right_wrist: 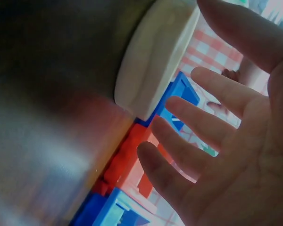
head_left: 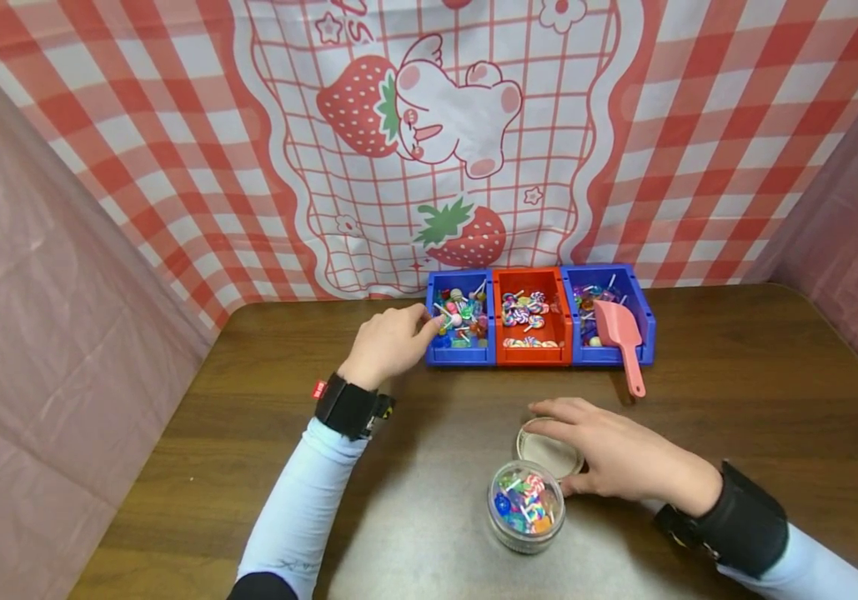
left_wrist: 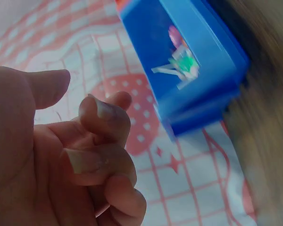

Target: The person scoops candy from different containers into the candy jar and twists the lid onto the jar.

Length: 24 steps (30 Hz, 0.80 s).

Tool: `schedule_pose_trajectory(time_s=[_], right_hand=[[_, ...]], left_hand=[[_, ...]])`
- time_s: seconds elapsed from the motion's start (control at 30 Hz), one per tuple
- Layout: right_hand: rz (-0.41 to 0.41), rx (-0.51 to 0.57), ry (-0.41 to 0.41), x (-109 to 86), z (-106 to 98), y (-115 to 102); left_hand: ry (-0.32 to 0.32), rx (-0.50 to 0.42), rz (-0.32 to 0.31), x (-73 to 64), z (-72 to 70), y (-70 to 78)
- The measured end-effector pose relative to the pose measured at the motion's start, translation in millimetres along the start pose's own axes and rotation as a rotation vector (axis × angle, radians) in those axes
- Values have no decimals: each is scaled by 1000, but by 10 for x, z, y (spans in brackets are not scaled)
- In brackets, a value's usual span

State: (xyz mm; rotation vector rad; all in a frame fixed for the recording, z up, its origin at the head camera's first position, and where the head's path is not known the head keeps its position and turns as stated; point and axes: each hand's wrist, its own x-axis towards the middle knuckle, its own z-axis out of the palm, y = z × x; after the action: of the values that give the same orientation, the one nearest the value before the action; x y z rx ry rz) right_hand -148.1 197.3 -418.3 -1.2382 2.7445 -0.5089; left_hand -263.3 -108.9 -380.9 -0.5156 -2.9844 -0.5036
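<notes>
My left hand [head_left: 389,343] is beside the left blue bin [head_left: 461,357], its fingertips over the bin's near left side. Its fingers [left_wrist: 108,162] are loosely bent in the left wrist view, with nothing between them. Mixed small candies and lollipops [head_left: 459,317] fill that bin. My right hand [head_left: 616,450] hovers around a round cream lid [head_left: 551,455], fingers spread. In the right wrist view the lid [right_wrist: 153,61] stands apart from the long fingers; whether the thumb touches it I cannot tell. A clear round jar [head_left: 524,540] of colourful candies stands just in front of the lid.
A red bin [head_left: 534,356] with swirl lollipops sits in the middle of the row. In the right blue bin [head_left: 609,357] a pink scoop [head_left: 619,325] leans, its handle over the front edge. A checked cloth [head_left: 729,150] hangs behind the wooden table [head_left: 248,417].
</notes>
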Motion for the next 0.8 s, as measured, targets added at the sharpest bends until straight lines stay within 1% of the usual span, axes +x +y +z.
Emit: schedule_pose_trajectory(time_s=[0.13,0.2,0.27,0.33,0.47,0.53,0.67,0.8], right_hand=[[4,-11,-16,10,38,3],[16,-15,-20,14,47,8],[28,-18,-21,15,43,10],[44,-18,-21,15,31,14],[74,-19,-22,8,-2,16],[87,-17,-23,5,-15,17],[118,-15,-40,-4,-38,26],[154,-15,-83,-17,-65,42]], left_hand=[[-34,26,75,-43,-4,145],[-72,21,110,-50,20,202],[-130,-10,151,-49,48,242],[-204,-74,209,-47,78,268],[-395,-253,357,-56,140,308],[-482,-324,411,-71,173,332],[-608,-391,494,-100,249,390],[-743,-451,546,-121,329,446]])
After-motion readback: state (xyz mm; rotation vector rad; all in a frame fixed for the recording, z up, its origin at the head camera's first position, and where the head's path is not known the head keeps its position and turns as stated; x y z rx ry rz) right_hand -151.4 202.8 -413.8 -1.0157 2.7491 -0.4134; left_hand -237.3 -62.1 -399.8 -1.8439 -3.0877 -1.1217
